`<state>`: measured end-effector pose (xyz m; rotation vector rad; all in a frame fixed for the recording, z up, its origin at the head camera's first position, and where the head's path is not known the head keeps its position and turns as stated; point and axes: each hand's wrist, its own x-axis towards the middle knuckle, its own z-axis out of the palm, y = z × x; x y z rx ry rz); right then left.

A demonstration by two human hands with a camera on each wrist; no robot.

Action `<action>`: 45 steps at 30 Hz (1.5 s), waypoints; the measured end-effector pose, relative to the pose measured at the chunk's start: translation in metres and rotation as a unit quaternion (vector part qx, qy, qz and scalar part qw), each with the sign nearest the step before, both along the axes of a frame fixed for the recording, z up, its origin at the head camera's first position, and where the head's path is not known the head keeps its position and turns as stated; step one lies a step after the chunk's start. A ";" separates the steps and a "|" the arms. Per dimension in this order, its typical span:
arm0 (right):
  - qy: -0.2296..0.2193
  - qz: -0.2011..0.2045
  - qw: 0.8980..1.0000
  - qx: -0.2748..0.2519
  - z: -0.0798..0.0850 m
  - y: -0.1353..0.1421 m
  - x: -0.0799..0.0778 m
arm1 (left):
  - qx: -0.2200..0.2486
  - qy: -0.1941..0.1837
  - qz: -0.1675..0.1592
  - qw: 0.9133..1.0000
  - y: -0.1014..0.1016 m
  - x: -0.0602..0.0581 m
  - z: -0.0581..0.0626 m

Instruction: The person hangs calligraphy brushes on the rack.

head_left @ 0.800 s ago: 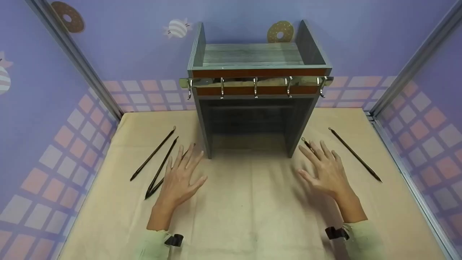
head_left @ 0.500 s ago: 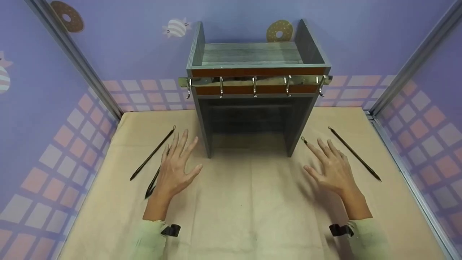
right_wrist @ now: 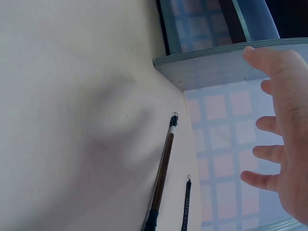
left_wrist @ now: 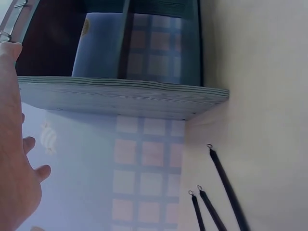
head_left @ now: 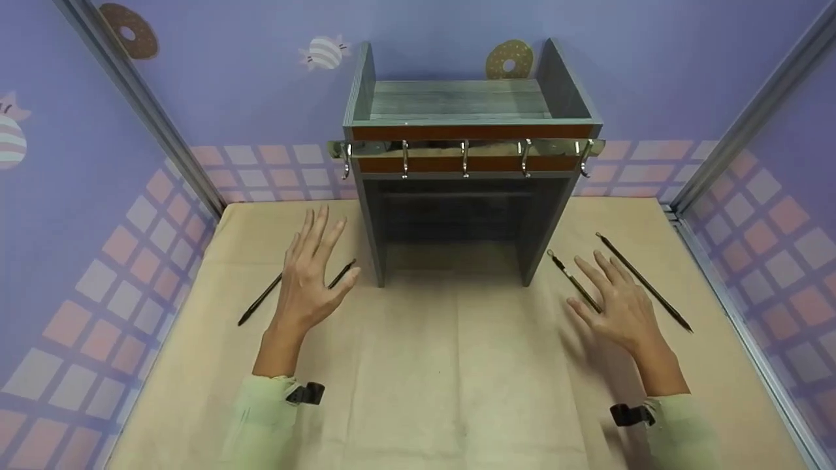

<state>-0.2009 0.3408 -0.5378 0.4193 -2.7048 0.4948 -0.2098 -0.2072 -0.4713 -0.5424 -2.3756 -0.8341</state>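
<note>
My left hand, fingers spread and straight, hovers above the brushes left of a grey wooden rack. One dark calligraphy brush shows beside the wrist and another brush by the thumb. The left wrist view has three there, each with a hanging loop; the head view hides most of them behind the hand. On the other side, my right hand is held over the cloth with spread fingers, touching nothing. A brown-handled brush lies under its fingertips, and a dark brush lies farther right.
Across the rack's front runs a metal strip with several hooks that stick out. Beige cloth covers the table. Patterned panels with metal posts enclose the back and sides.
The left hand has moved forward and slightly left, over the left brushes. My right hand has drifted right, uncovering more of the inner right brush. The brushes and rack have stayed put.
</note>
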 end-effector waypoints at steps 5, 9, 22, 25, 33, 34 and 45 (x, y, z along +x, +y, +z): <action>-0.015 -0.007 1.000 -0.002 -0.002 0.004 -0.002 | 0.032 0.014 -0.016 0.999 0.004 -0.010 0.010; -0.011 -0.004 1.000 0.001 -0.002 0.006 -0.006 | 0.049 0.024 -0.020 0.998 0.005 -0.014 0.019; -0.026 -0.009 1.000 0.001 -0.007 0.011 -0.013 | 0.092 0.112 -0.069 0.987 0.010 -0.037 0.051; -0.037 -0.012 0.999 -0.001 -0.009 0.012 -0.013 | 0.096 0.124 -0.076 0.985 0.011 -0.040 0.057; -0.067 -0.017 0.998 -0.014 -0.015 0.015 -0.014 | 0.110 0.138 -0.083 0.981 0.017 -0.055 0.074; -0.070 -0.017 0.997 -0.018 -0.016 0.015 -0.013 | 0.111 0.140 -0.083 0.980 0.018 -0.057 0.076; -0.091 -0.015 0.995 -0.027 -0.029 0.013 -0.013 | 0.103 0.159 -0.071 0.979 0.026 -0.072 0.086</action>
